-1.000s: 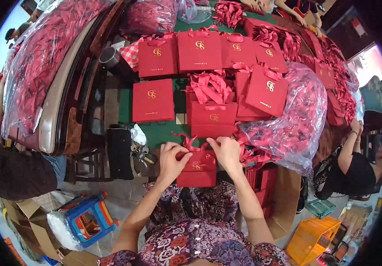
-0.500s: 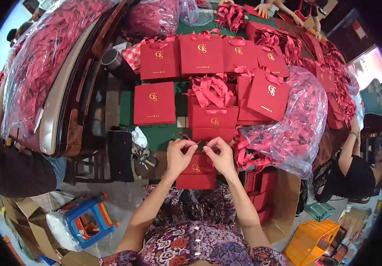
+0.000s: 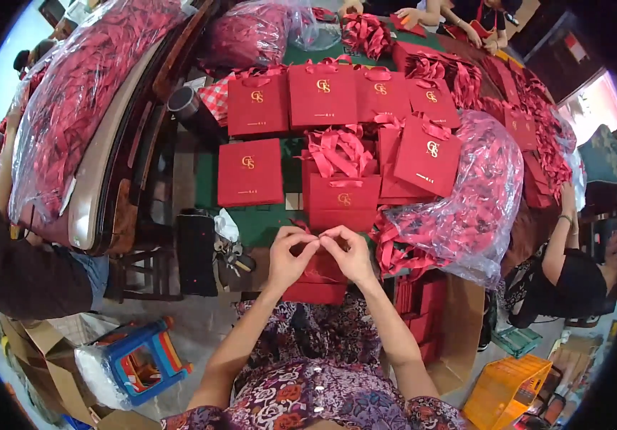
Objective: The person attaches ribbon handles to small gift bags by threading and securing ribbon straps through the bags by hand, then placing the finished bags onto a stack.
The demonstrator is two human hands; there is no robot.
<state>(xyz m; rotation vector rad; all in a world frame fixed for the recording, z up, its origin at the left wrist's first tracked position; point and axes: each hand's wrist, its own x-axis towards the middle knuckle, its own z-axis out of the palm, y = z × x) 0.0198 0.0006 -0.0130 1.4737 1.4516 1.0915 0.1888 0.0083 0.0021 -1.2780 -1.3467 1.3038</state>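
Note:
Over a red paper gift bag (image 3: 314, 292) at the table's near edge, my two hands meet fingertip to fingertip. Thumb and forefinger are pinched together on my left hand (image 3: 290, 256), and on my right hand (image 3: 349, 254) likewise. Whatever lies in the pinches is too small to make out. My hands hide much of the bag's upper part. Just beyond them stands another red bag (image 3: 343, 204), with a heap of red ribbon loops (image 3: 340, 152) behind it.
Red bags (image 3: 251, 172) lie in rows on the green table. A clear plastic sack of ribbon (image 3: 476, 208) bulges at the right. A dark cup (image 3: 183, 100) and keys (image 3: 233, 258) are on the left. Other people's hands (image 3: 476, 32) work at the far side. A cardboard box (image 3: 462, 322) stands below right.
My hands have come together; their fingertips were slightly apart before and now touch. At the far side, another person's hands have shifted.

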